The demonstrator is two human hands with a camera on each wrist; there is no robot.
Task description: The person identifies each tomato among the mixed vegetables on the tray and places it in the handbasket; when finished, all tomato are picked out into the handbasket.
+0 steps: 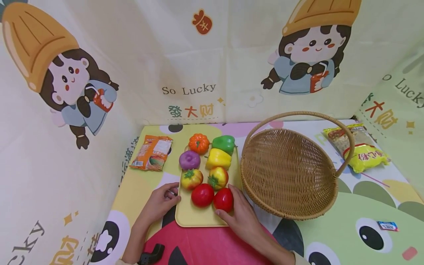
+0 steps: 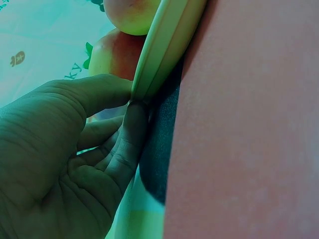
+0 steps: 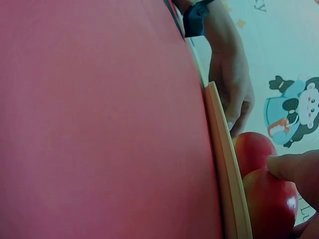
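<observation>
A yellow tray (image 1: 198,220) lies on the table, carrying several toy-like fruits and vegetables. My left hand (image 1: 162,202) pinches the tray's left rim between thumb and finger, as the left wrist view shows up close. On the opposite side, my right hand (image 1: 243,217) grips a red apple (image 1: 223,200) at the tray's near right, thumb in front and fingers along its right side. A second red apple (image 1: 202,195) sits beside it. Behind them are two yellow-red tomatoes (image 1: 191,179), a purple onion (image 1: 190,160), a yellow pepper (image 1: 219,159), a green pepper (image 1: 223,144) and an orange pumpkin (image 1: 199,143).
A wicker basket (image 1: 288,173) with a tall handle stands right of the tray, its opening facing me. An orange snack packet (image 1: 151,153) lies at the left, a yellow bag (image 1: 357,148) at the far right. A small blue packet (image 1: 387,226) lies near the right edge.
</observation>
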